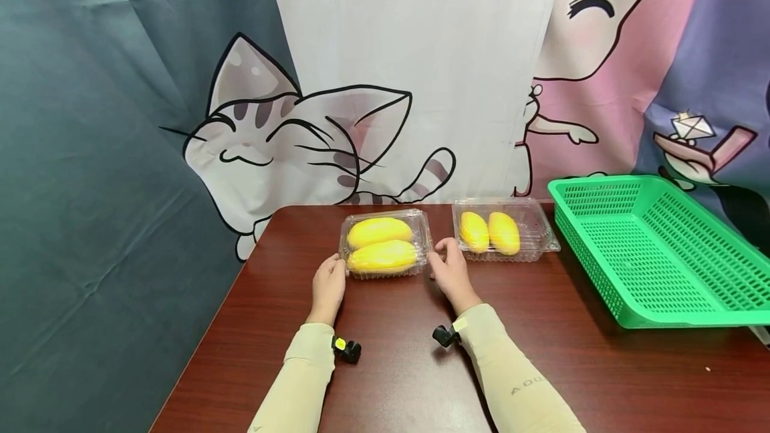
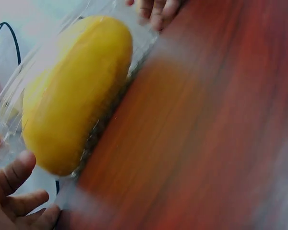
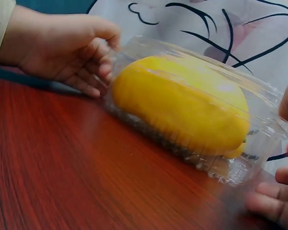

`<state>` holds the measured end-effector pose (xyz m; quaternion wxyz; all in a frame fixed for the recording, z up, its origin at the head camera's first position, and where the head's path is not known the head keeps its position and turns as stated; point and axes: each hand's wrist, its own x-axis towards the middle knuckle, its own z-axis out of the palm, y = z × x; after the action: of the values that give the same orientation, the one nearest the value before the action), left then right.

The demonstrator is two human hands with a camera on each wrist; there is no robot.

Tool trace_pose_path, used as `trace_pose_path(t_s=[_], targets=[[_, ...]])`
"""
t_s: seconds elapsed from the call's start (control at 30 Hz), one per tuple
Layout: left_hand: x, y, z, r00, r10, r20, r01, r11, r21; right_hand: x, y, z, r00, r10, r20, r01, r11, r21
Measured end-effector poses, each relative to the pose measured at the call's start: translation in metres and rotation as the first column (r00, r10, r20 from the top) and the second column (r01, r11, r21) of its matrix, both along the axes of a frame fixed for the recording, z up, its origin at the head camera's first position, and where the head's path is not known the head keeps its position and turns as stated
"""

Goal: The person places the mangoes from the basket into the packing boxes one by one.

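Two yellow mangoes (image 1: 380,256) lie one behind the other inside a clear plastic clamshell box (image 1: 424,232) with its lid down. My left hand (image 1: 329,288) grips the box's near left corner; in the right wrist view, the left hand's fingers (image 3: 97,79) curl at that end. At the opposite end, my right hand (image 1: 454,277) holds the right edge with thumb and fingers. Both hands flank the box in the left wrist view, where the near mango (image 2: 81,91) fills much of it. Some fingertips are hidden or blurred.
A second clear box (image 1: 535,226) with two yellow mangoes (image 1: 504,232) sits right of the first. Beyond it stands a green plastic basket (image 1: 592,266). The brown wooden table (image 1: 385,366) ends at a printed cloth backdrop (image 1: 415,32).
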<state>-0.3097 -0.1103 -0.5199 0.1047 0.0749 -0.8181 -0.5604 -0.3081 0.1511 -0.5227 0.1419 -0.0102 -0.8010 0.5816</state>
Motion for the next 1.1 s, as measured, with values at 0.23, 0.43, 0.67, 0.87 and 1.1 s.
trace_pose_path(t_s=[0.23, 0.43, 0.67, 0.87, 1.1], targets=[[0.001, 0.013, 0.000, 0.998, 0.049, -0.038, -0.039, 0.972, 0.232, 0.000, -0.006, 0.000, 0.995, -0.015, 0.096, 0.016, 1.000, -0.006], [0.002, 0.019, -0.002, 0.996, 0.086, -0.039, -0.065, 0.923, 0.379, -0.002, -0.009, 0.002, 0.969, 0.135, 0.204, -0.051, 0.927, -0.373], [0.000, 0.022, 0.000, 0.996, 0.076, -0.043, -0.053, 0.920, 0.388, -0.005, -0.012, 0.006, 0.953, 0.222, 0.205, -0.053, 0.792, -0.608], [0.000, 0.020, 0.002, 0.999, 0.027, -0.032, -0.011, 0.915, 0.404, -0.004, -0.016, 0.008, 0.963, 0.156, 0.222, 0.016, 0.785, -0.619], [-0.002, 0.020, 0.001, 0.999, 0.047, -0.006, -0.040, 0.912, 0.407, -0.005, -0.018, 0.005, 0.966, 0.136, 0.218, 0.010, 0.829, -0.559]])
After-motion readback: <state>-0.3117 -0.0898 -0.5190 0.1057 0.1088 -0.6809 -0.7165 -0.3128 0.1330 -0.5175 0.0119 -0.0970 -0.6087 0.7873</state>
